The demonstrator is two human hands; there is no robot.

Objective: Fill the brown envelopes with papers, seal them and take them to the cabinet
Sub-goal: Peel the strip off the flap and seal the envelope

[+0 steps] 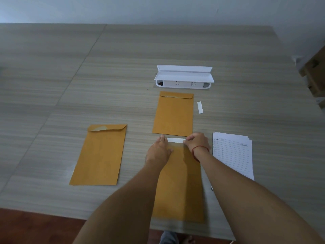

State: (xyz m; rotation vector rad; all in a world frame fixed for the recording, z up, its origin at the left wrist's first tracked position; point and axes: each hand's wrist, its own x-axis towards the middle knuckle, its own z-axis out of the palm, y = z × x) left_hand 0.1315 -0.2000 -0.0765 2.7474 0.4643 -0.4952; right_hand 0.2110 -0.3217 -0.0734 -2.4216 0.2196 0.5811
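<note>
Near envelope (179,182) lies at the table's (70,76) near edge, mouth end away. Left hand (158,152) flat, pressing its top; right hand (197,141) pinches the white strip (175,140) there, seemingly peeling it to seal. Far envelope (173,115) looks sealed, loose strip (200,107) beside it. Left envelope (100,155): flap down, seal doubtful. Papers (233,155) just right. Carrying to cabinet remains.

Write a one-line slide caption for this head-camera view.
Left hand presses the nearest brown paper envelope flat while the right hand pinches the white paper strip at its top.
</note>
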